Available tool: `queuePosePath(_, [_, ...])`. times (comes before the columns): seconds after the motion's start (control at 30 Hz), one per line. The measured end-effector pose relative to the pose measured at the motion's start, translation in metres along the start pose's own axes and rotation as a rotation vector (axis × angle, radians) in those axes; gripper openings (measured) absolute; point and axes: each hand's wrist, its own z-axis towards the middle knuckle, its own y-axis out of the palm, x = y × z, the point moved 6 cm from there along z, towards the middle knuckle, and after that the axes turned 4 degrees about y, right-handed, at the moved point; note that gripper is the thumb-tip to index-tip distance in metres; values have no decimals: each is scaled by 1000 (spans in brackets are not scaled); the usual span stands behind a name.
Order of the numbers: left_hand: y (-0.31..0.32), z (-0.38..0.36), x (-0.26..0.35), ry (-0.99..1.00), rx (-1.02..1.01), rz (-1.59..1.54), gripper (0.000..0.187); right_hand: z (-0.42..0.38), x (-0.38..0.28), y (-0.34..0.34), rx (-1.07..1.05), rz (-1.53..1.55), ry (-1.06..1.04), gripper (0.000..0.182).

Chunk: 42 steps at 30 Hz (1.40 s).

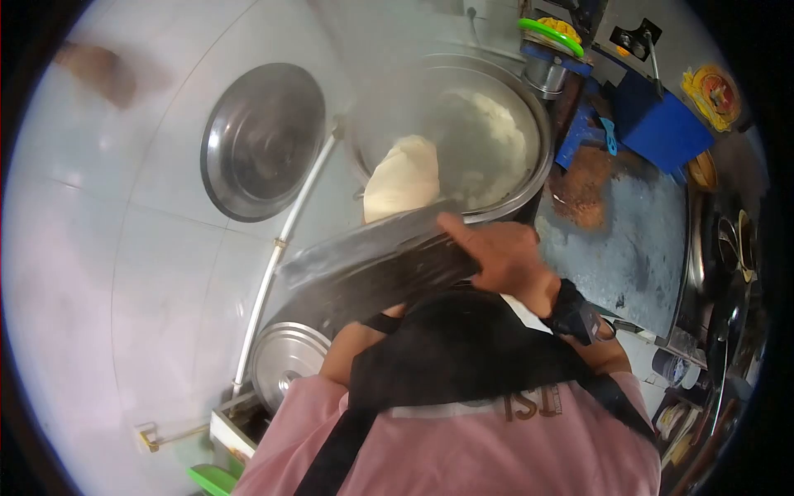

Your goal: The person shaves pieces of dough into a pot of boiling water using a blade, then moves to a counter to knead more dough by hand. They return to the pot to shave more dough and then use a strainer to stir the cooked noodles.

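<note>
My right hand (496, 252) grips the right end of a dark flat tray (372, 264), thumb on top, and holds it tilted towards a large steel pot (542, 165). A pale lump of dough (403, 178) rests at the tray's far edge, against the pot's rim. Steam rises from the pot, which holds white contents. My left forearm (351, 351) reaches under the tray's near side, and the hand itself is hidden beneath it. I wear a pink shirt and a black apron.
A round steel lid (263, 140) hangs on the white tiled wall at the left, beside a metal pipe (281, 248). A second lid (285, 360) lies lower left. A blue-grey counter (620, 240) and a blue box (657, 124) are on the right.
</note>
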Motion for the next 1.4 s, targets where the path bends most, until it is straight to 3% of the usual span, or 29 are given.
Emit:
queuePosePath(0.03, [2,2,-6,-40,18,-121,17,-1,16,0,38,27,96,77])
queuePosePath(0.13, [20,19,5,-336,72,-908,12,-11,59,3,80,26,316,78])
queuePosePath(0.17, [25,20,14,-358,-33,-1051,15,-13,71,3,93,3,448,78])
queuePosePath(0.23, [16,16,-8,-483,327,-1279,18,-12,57,-3,169,71,384,78])
queuePosePath(0.3, [-12,-17,-5,75,-66,306,41,-3,14,-3,33,173,166,76])
queuePosePath(0.43, [-33,6,-74,78,-53,244,43,-1,-5,2,29,-13,-51,74])
queuePosePath(0.5, [-42,19,-94,83,-17,199,44,-4,46,8,55,97,277,74])
queuePosePath(0.53, [-22,26,-48,-2,-26,-350,34,-9,58,11,50,94,267,74])
queuePosePath(0.57, [1,29,2,-86,-36,-898,24,-17,80,12,55,64,414,69])
queuePosePath(0.6, [8,31,20,-126,-34,-1090,26,-16,91,7,66,30,558,63])
queuePosePath(0.63, [7,30,18,-142,-25,-1100,27,-12,87,8,64,29,553,63])
queuePosePath(0.67, [4,25,12,-140,11,-1017,28,-6,63,5,168,127,322,65])
queuePosePath(0.7, [-3,17,5,-99,56,-702,30,-3,34,-3,281,221,95,66])
queuePosePath(0.73, [-9,6,10,-4,43,-270,31,3,18,0,126,213,90,66])
queuePosePath(0.77, [-10,0,12,51,29,-52,33,10,6,2,-71,189,121,78])
queuePosePath(0.8, [-12,-3,13,61,28,-4,34,9,8,5,-89,149,111,77])
queuePosePath(0.83, [-12,-2,11,33,41,-109,36,8,12,10,-111,110,99,76])
queuePosePath(0.87, [-10,5,9,-34,62,-421,37,5,23,17,-115,109,95,76])
queuePosePath(0.93, [-1,22,12,-158,20,-1111,40,-4,64,19,30,125,341,67])
queuePosePath(1.0, [5,30,18,-147,-130,-1398,43,-5,71,15,21,106,372,65])
queuePosePath(1.03, [12,29,29,-107,-368,-1567,45,-3,72,10,24,90,423,64])
queuePosePath(1.1, [2,20,12,-127,17,-1042,41,4,42,1,128,162,312,66])
queuePosePath(1.17, [-5,2,21,-12,43,-293,38,14,8,4,-57,183,91,76])
queuePosePath(1.23, [-5,-3,28,32,46,-106,35,14,4,5,-20,122,6,77])
queuePosePath(1.27, [-5,1,27,7,61,-219,34,12,19,6,-1,159,84,76])
queuePosePath(1.3, [-6,11,20,-86,80,-539,33,11,35,7,17,196,159,74])
queuePosePath(1.33, [-3,18,19,-171,61,-896,31,8,62,14,6,131,329,62])
queuePosePath(1.37, [1,23,14,-242,-67,-1440,44,3,72,15,1,129,322,62])
queuePosePath(1.4, [1,26,15,-234,-65,-1443,44,-1,89,13,-4,47,449,60])
